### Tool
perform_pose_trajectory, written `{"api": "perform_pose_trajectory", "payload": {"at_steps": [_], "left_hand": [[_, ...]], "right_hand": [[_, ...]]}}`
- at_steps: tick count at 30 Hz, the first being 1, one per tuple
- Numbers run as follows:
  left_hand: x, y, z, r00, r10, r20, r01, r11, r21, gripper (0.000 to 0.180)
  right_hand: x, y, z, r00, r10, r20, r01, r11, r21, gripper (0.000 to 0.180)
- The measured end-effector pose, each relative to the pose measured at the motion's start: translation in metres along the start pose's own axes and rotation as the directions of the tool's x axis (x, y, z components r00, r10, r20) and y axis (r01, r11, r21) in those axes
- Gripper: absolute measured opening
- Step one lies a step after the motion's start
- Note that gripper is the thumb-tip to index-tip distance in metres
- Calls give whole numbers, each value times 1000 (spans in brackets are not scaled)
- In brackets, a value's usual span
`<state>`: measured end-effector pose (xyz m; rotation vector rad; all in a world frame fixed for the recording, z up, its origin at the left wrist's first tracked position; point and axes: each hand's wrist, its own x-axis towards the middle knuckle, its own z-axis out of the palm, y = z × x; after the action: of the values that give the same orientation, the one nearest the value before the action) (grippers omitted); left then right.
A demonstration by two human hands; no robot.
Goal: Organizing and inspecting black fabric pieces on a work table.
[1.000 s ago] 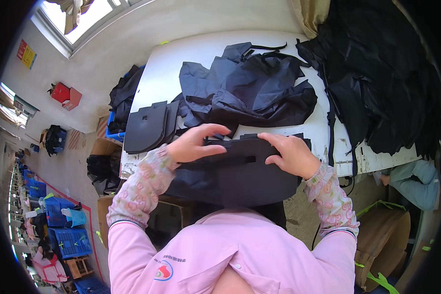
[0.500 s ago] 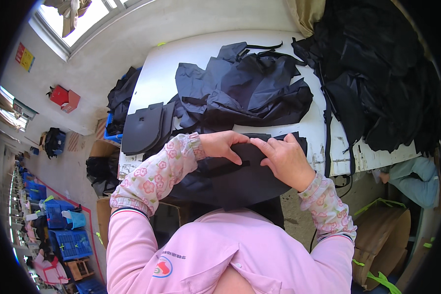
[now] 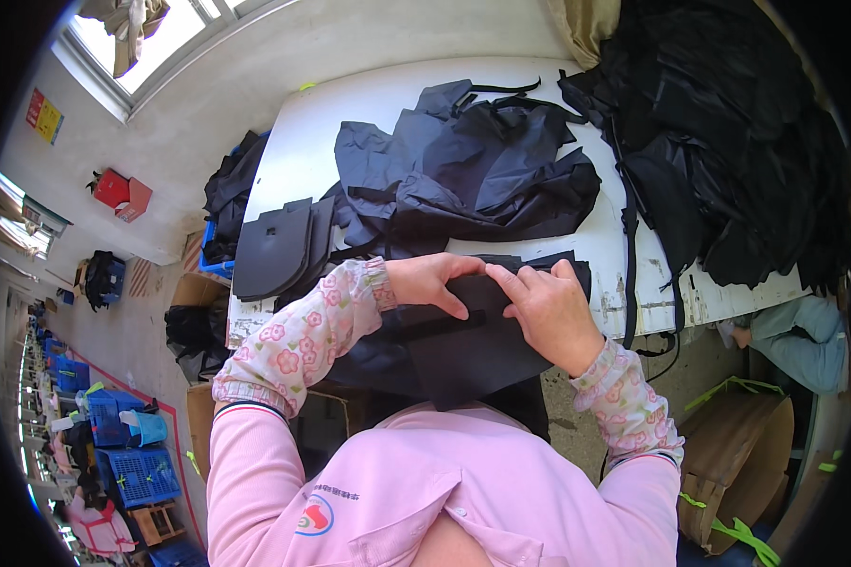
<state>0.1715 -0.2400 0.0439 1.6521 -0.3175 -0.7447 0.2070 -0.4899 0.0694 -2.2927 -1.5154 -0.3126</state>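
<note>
A black fabric panel (image 3: 459, 364) hangs over the front edge of the table in front of me. My left hand (image 3: 435, 283) lies over its upper edge, thumb on the near face and fingers partly hidden behind. Close beside it, my right hand (image 3: 556, 317) pinches the same edge with curled fingers, and the two hands' fingertips nearly meet. A short dark slot or strip shows on the panel below my left thumb. More black layers lie under and behind the panel, so I cannot tell how many pieces are in my grip.
Crumpled black fabric (image 3: 482, 175) covers the middle of the white table (image 3: 303, 113). Stacked rounded black panels (image 3: 274, 248) lie at its left. A large black fabric heap (image 3: 728, 142) fills the right. Below it are a cardboard box (image 3: 738, 463) and another person's leg (image 3: 804, 345).
My right hand has shifted slightly with the panel's edge, and the panel's right side has drawn in a little. My left hand stays nearly in place.
</note>
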Motion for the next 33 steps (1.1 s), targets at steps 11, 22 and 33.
{"api": "perform_pose_trajectory", "payload": {"at_steps": [11,22,33], "left_hand": [[-1,16,29,808,521,-276,4,463,886,77],[-18,-55,82,967,243,-74,-7,318,948,105],[-36,-24,45,796,531,-289,-134,621,772,47]], "right_hand": [[-2,20,16,995,94,-22,-94,995,-22,49],[57,149,58,893,417,171,-437,893,104,33],[102,236,85,862,506,-31,-481,798,-364,7]]}}
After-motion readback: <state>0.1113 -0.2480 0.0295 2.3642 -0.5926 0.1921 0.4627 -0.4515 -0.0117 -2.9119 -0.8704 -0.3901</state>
